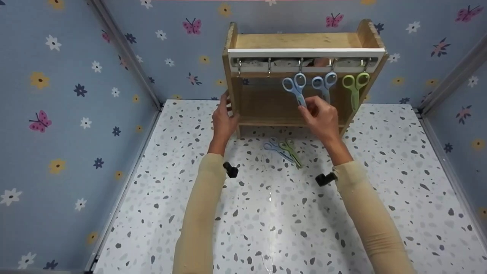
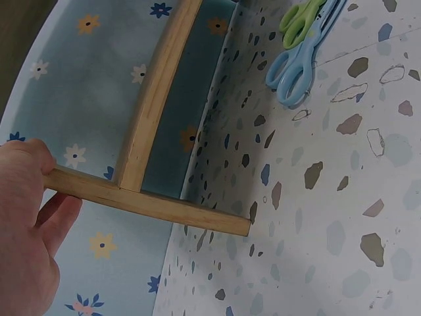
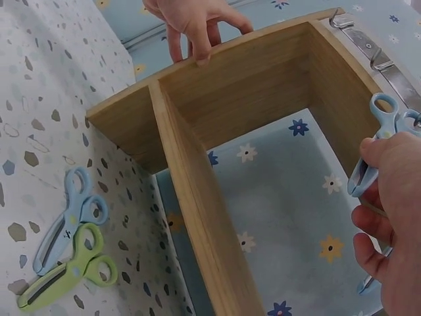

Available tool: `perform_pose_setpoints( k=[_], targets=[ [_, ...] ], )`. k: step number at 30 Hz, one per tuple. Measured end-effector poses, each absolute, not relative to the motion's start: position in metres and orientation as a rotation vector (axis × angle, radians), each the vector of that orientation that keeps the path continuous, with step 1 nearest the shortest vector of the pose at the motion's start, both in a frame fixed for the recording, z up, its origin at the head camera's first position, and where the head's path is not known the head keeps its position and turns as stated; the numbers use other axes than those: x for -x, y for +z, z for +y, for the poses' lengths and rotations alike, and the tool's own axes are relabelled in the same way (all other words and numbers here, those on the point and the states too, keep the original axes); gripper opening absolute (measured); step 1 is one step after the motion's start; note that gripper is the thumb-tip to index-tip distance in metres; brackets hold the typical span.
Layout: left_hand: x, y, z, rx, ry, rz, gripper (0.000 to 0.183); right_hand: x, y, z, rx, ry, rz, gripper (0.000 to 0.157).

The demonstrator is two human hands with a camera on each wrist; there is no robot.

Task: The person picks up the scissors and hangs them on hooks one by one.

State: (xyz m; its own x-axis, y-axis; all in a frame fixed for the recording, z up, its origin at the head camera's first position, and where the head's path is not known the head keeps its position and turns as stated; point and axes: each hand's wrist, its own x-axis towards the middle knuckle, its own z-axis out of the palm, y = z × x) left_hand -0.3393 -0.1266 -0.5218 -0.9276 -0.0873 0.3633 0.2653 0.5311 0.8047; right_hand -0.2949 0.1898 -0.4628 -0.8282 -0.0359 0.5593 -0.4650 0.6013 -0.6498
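Observation:
My right hand point(image 1: 323, 118) pinches blue scissors point(image 1: 295, 89) by the blade end, handles up. One finger loop is at the middle hook point(image 1: 301, 64); I cannot tell whether it bears their weight. Just right of them, other blue scissors point(image 1: 324, 84) hang from a hook, and green scissors point(image 1: 355, 89) hang on the rightmost one. With my left hand point(image 1: 223, 121) I hold the left side panel of a wooden shelf point(image 1: 233, 85), thumb and fingers on either side of its edge point(image 2: 85, 186).
Below the shelf, another pair of blue scissors point(image 3: 69, 220) lies against green scissors point(image 3: 72, 268) on the speckled tabletop point(image 1: 266, 213). Two hooks on the left of the metal rail point(image 1: 253, 64) hold nothing. Flowered walls point(image 1: 57, 125) stand behind and at both sides.

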Motion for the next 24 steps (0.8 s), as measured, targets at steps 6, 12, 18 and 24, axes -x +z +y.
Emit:
perform_pose_setpoints(
  k=[6, 12, 18, 24],
  targets=[
    [0.339, -0.520, -0.126, 0.105, -1.360, -2.441, 0.079, 0.294, -0.467, 0.189, -0.377, 1.140, -2.334, 0.021],
    [0.339, -0.520, -0.125, 0.092, -1.368, -2.443, 0.079, 0.294, -0.471, 0.188, -0.366, 1.132, -2.369, 0.020],
    [0.339, -0.520, -0.126, 0.111, -1.361, -2.442, 0.078, 0.294, -0.472, 0.186, -0.352, 1.131, -2.382, 0.020],
    [0.339, -0.521, -0.126, 0.115, -1.364, -2.436, 0.077, 0.292, -0.475, 0.184, -0.318, 1.142, -2.414, 0.019]
  ],
)
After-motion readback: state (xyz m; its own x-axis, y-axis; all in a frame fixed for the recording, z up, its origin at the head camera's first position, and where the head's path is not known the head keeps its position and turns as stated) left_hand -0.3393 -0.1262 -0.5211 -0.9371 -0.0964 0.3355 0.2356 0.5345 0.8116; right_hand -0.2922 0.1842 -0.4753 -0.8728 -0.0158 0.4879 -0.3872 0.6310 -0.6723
